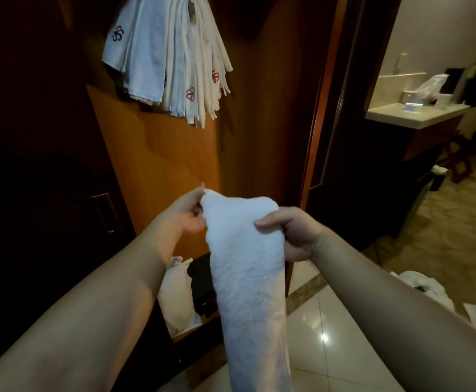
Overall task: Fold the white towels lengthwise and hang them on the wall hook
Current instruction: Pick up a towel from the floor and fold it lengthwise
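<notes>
Here, centre of the frame: we hold one white towel [248, 267] folded into a long narrow band that hangs from our hands down to the bottom edge. The left hand [190, 213] pinches the band's upper left corner, fingers curled round the edge. The right hand [293, 236] grips the upper right side, its thumb lying over the front of the cloth and the fingers behind (hidden, so we cannot say how they sit). Both forearms reach in from the lower corners.

Upper left of centre: a bunch of folded towels [171, 58] hangs against the wooden panel [157, 154], several with small flower-shaped emblems, dark blue or red. A dark metal piece shows at the top of the bunch; whether it is the hook we cannot tell.

Lower centre, behind the held towel: a pale cloth bundle [176, 292] and a dark box-like thing beside it, low down.

Right side: a light-topped surface [418, 116] with small items too blurred to name. Lower right: glossy floor tiles [327, 321] and crumpled white bags [435, 295] on them.
</notes>
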Demonstrator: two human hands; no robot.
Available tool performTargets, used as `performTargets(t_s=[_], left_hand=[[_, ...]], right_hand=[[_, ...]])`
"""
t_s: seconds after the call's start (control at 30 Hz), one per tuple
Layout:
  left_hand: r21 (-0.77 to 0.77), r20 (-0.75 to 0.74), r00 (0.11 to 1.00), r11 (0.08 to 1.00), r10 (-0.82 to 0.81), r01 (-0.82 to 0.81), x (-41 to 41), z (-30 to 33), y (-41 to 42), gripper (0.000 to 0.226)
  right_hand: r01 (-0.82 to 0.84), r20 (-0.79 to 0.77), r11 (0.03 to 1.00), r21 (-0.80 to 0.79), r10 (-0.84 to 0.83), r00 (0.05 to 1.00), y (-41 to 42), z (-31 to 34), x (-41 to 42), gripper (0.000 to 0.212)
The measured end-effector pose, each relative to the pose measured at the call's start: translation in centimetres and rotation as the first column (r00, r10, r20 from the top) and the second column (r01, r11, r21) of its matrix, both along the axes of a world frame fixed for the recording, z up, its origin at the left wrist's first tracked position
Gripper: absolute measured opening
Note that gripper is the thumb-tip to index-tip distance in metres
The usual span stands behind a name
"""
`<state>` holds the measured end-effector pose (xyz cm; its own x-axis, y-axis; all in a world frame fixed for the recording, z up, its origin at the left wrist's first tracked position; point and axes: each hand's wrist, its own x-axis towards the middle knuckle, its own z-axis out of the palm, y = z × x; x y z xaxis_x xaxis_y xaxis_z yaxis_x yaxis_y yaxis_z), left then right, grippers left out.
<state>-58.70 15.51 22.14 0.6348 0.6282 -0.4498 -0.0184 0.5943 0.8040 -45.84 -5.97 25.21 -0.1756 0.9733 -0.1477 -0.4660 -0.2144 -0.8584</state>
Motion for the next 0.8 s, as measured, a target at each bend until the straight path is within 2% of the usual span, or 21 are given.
performTargets(t_s=[0.03,0.1,0.23,0.3,0.37,0.43,0.5,0.67,0.77,0.8], left_hand=[[-0.057,0.032,0.997,0.996,-0.065,0.067,-0.3,-0.8,-0.1,0.052],[-0.068,0.109,0.974,0.976,-0.197,0.205,-0.8,-2.5,-0.9,0.051],[0.0,0.332,0.868,0.92,-0.369,0.391,-2.0,-4.4,-3.5,0.076],[0.09,0.383,0.837,0.918,-0.39,0.386,-2.6,-4.1,-4.8,0.079],[0.296,0.233,0.884,0.895,-0.406,0.333,-3.1,-3.3,-5.7,0.065],[0.474,0.0,0.909,0.801,-0.417,0.367,-3.3,-2.5,-6.3,0.046],[0.528,-0.091,0.913,0.758,-0.398,0.383,-3.4,-2.5,-6.4,0.047],[0.543,-0.025,0.953,0.796,-0.303,0.268,-3.8,-3.7,-6.8,0.053],[0.577,0.034,0.991,0.812,-0.129,0.086,-3.9,-2.7,-7.2,0.056],[0.599,0.044,0.999,0.801,-0.031,-0.001,-3.9,-2.1,-7.6,0.05]], right_hand=[[0.031,0.003,0.999,0.025,-0.031,1.0,0.2,0.7,0.1,0.059],[0.096,0.02,0.993,0.063,-0.098,0.995,0.8,2.0,0.5,0.063],[0.225,0.02,0.966,0.131,-0.229,0.973,2.0,3.9,1.3,0.041],[0.29,0.019,0.947,0.14,-0.296,0.955,2.5,4.7,1.9,0.041],[0.326,0.022,0.932,0.158,-0.333,0.943,2.8,5.6,2.3,0.043],[0.338,0.037,0.923,0.183,-0.351,0.936,3.1,6.6,2.5,0.043],[0.359,0.067,0.913,0.192,-0.377,0.924,3.4,7.5,2.6,0.04],[0.379,0.116,0.905,0.192,-0.404,0.907,4.0,9.4,2.6,0.029],[0.384,0.174,0.9,0.206,-0.42,0.891,4.5,10.8,2.0,0.031],[0.388,0.202,0.897,0.211,-0.429,0.88,4.7,11.3,1.7,0.03]])
